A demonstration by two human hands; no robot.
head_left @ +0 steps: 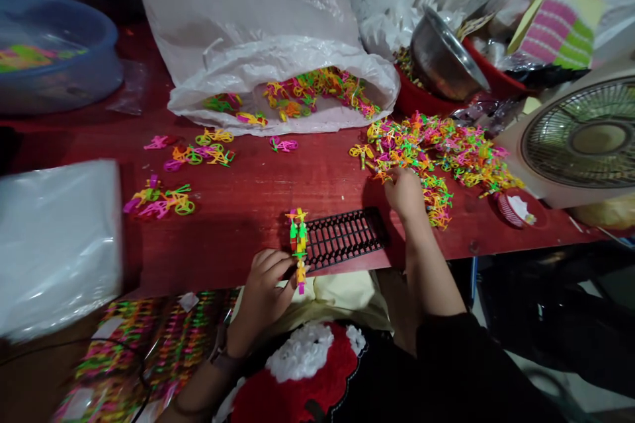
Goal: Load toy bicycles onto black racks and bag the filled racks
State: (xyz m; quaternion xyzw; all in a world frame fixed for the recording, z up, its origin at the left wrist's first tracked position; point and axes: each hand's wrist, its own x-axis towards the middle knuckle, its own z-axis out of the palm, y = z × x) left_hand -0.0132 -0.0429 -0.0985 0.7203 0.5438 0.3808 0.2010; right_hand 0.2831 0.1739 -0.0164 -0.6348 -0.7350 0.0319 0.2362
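Note:
My left hand [262, 294] grips a small upright stack of neon plastic toy bicycles [299, 248] at the near edge of the red wooden table [258, 211]. A black plastic rack [344, 239] with rows of slots lies just right of that stack. My right hand [404, 193] reaches across the table, its fingertips at the edge of a large loose pile of neon plastic bicycles [436, 152]. Whether those fingers hold a piece is hidden. More bicycles spill from a white plastic sack [282, 26], and small groups [159, 199] lie on the table's left.
A blue plastic basin [54, 53] stands at the far left, with a folded stack of clear plastic [54, 248] nearer. A steel bowl [441, 56] tilts in a red basin [421, 96]. A desk fan [580, 132] and small red dish [516, 208] sit right. Packaged toys [149, 350] lie below the table edge.

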